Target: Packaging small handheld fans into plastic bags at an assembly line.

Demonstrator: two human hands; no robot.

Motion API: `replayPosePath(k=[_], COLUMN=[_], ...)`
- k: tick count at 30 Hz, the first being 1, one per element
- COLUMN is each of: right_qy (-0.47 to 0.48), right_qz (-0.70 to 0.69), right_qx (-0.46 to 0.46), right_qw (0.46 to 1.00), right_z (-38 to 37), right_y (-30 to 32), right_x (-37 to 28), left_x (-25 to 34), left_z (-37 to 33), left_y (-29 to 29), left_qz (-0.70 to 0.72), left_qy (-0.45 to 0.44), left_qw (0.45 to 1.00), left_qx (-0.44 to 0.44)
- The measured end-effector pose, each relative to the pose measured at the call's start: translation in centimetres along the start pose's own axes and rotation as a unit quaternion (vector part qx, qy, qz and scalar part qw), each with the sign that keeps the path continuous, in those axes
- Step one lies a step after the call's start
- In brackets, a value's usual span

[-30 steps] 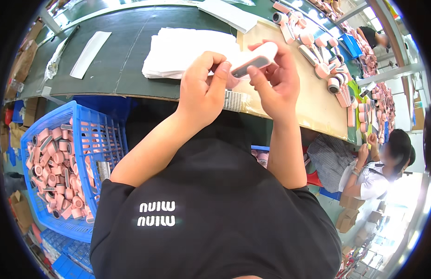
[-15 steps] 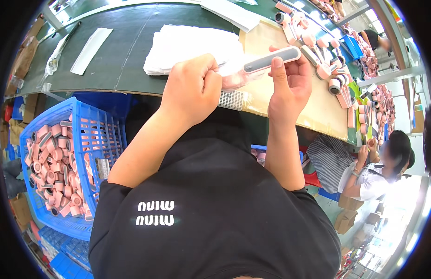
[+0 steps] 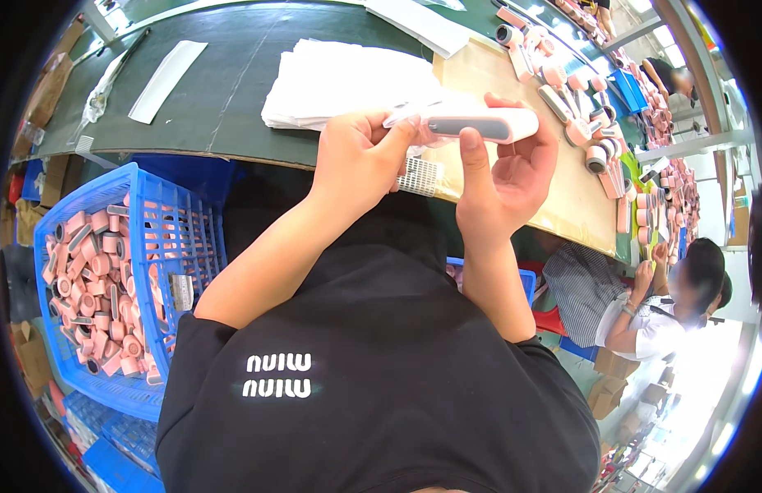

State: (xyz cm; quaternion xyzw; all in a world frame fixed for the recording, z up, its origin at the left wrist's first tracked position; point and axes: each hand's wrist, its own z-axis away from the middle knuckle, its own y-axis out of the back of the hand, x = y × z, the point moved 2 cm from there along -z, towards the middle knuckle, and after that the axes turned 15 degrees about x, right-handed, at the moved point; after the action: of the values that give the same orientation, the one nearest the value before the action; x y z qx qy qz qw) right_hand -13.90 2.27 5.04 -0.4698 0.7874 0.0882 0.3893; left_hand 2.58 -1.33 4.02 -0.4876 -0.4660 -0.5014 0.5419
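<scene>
My right hand [image 3: 512, 168] is closed around a pink hand-held device [image 3: 519, 125] with a long grey panel, its thumb along the near side. The device lies nearly level, pointing left. At its left end is a thin clear plastic bag [image 3: 414, 150], whose edge my left hand [image 3: 358, 152] pinches between thumb and fingers. How far the device reaches into the bag is hard to see. Just behind both hands, a thick stack of white, thin bags or sheets [image 3: 340, 78] rests on the green table [image 3: 241, 90].
To the right, several pink devices [image 3: 574, 107] lie on brown cardboard [image 3: 578, 205]. A blue basket [image 3: 143, 287] full of pink devices stands at my left. White strips [image 3: 169, 80] lie on the table. Another person [image 3: 652, 308] sits at the right.
My left hand has moved right and opened from a fist-like grip into a pinch at the bag's edge. The device has tilted to nearly level, and the hands are closer together.
</scene>
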Motion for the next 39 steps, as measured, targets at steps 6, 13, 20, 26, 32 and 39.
replayPosePath(k=[6,13,20,26,32,39], right_qy=[0.013,0.031,0.049,0.144,0.093,0.173], right_qz=[0.001,0.07,0.078,0.153,0.192,0.288], right_qx=[0.008,0.016,-0.066,-0.103,-0.213,-0.16], right_qw=[1.0,0.997,0.994,0.972,0.954,0.928], right_z=[0.9,0.4,1.2,1.0,1.4,0.6], right_y=[-0.2,-0.2,-0.5,-0.7,-0.3,2.7], right_x=[0.0,0.2,0.0,0.1,-0.4,0.9], left_x=[-0.2,0.1,0.2,0.7,2.0,1.6], left_z=[0.0,0.1,-0.3,-0.3,-0.1,0.7], left_y=[0.5,1.7,2.0,2.3,2.1,1.2], left_qz=[-0.066,-0.071,-0.03,0.007,-0.154,-0.09], left_qy=[-0.145,-0.118,-0.124,-0.144,-0.34,-0.394], left_qw=[0.986,0.989,0.988,0.987,0.928,0.914], left_qx=[0.039,-0.046,-0.089,-0.068,-0.008,-0.042])
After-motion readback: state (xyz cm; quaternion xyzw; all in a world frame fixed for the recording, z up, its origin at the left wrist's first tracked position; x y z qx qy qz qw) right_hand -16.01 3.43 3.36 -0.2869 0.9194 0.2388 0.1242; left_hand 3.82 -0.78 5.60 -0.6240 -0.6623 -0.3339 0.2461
